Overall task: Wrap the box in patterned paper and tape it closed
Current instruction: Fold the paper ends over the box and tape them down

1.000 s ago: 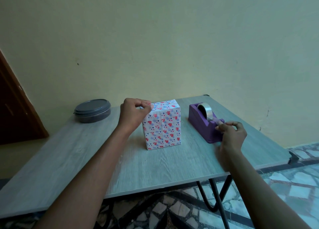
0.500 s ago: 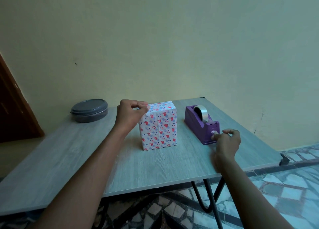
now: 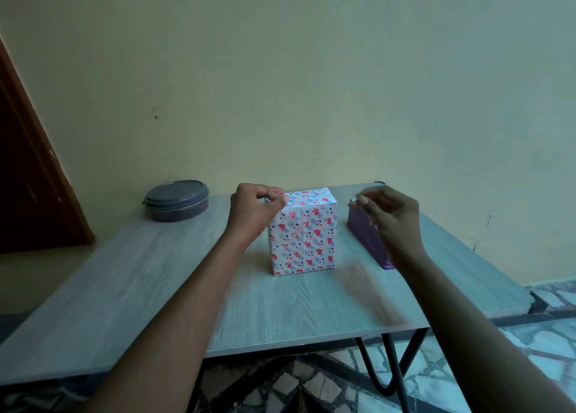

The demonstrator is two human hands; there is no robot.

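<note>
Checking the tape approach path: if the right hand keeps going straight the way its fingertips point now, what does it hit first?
Probably the wrapped box. The right hand points left with a small tape piece pinched at its fingertips, and the gap between looks free. Depth is unclear and the hand is blurred.

Box (image 3: 304,235) sits mid-table (image 3: 140,281); my tape dispenser (image 3: 364,235) just right of it, lidded container (image 3: 176,200) far left.
</note>
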